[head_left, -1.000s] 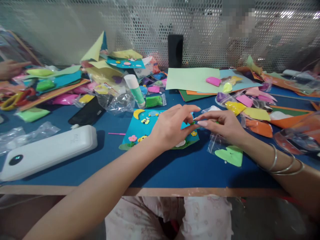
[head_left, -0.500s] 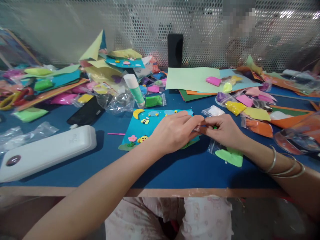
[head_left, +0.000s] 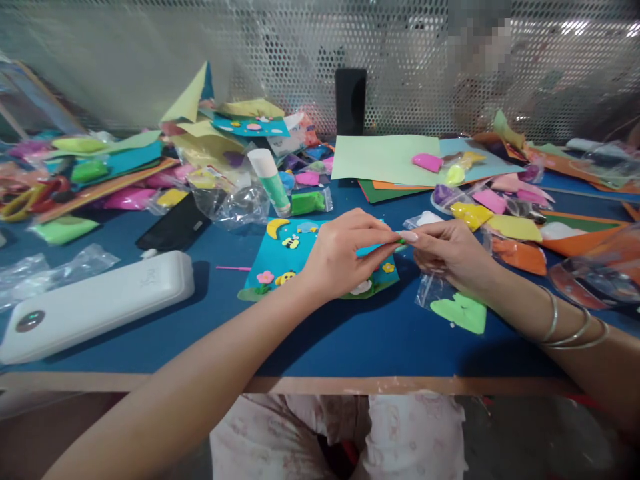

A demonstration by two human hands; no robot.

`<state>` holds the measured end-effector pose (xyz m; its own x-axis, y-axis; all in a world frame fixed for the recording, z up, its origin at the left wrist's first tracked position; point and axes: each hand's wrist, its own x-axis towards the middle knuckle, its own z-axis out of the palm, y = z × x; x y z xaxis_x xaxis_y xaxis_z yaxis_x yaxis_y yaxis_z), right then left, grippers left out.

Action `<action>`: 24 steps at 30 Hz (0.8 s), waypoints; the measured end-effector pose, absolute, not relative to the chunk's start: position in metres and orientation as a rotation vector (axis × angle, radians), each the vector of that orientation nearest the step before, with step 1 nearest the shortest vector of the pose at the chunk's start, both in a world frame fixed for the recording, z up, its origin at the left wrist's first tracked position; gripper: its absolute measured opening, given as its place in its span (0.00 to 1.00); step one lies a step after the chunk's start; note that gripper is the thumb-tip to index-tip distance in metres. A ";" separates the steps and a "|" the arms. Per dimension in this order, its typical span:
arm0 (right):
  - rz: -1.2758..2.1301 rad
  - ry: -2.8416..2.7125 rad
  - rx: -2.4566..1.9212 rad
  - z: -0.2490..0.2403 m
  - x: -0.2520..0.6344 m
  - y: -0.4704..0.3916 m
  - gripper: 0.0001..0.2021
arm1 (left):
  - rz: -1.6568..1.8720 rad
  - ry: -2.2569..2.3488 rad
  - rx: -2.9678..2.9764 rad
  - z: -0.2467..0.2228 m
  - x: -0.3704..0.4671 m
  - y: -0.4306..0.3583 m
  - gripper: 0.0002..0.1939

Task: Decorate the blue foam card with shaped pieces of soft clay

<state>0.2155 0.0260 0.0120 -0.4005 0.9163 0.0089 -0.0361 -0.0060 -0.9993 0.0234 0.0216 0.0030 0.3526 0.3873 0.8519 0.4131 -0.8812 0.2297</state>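
The person's left hand [head_left: 343, 257] pinches a small green piece [head_left: 402, 241] between thumb and fingers, and the right hand [head_left: 453, 257] meets it there, thumb and bent fingers closed on the other end, so the piece sits between the two sets of fingertips, largely covered by them. Beneath and beyond the left hand lies a blue card [head_left: 303, 258], partly hidden by it, with a yellow moon [head_left: 277, 229] on the corner farthest to that hand's left. A light green flat lump [head_left: 460, 312] lies just below the right hand, and a packet of white material [head_left: 425, 219] is just beyond its fingers. Past the left hand, a glue stick [head_left: 270, 181] leans beside a green packet [head_left: 307, 202]; well to that hand's left rests a white oblong device [head_left: 100, 303]. Bangles [head_left: 580, 333] circle the right wrist.
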 end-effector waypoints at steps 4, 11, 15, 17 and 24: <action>1.546 -1.464 -0.965 0.014 0.215 0.025 0.10 | -1.604 -0.761 -2.542 0.004 0.024 0.020 0.06; 1.587 -1.474 -0.946 0.015 0.215 0.023 0.11 | -1.638 -0.706 -2.570 0.001 0.025 0.021 0.06; 1.645 -1.442 -0.916 0.016 0.214 0.023 0.15 | -1.685 -0.713 -2.577 0.005 0.026 0.018 0.05; 1.648 -1.399 -0.939 0.017 0.213 0.023 0.18 | -1.683 -0.782 -2.557 0.008 0.026 0.015 0.06; 1.628 -1.407 -0.978 0.015 0.215 0.027 0.16 | -1.630 -0.784 -2.494 0.012 0.024 0.014 0.09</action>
